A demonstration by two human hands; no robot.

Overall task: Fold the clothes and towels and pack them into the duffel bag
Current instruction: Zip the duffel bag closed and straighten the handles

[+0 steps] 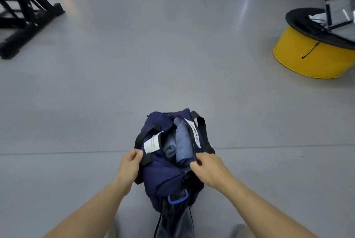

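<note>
Pinching duffel bag opening, left grip and right grip either side.

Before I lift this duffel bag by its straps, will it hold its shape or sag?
Probably sags: the duffel bag looks soft and crumpled, with no frame showing. Likely light, since only folded blue clothes show inside. Its top is open, so tilting could spill them.
</note>
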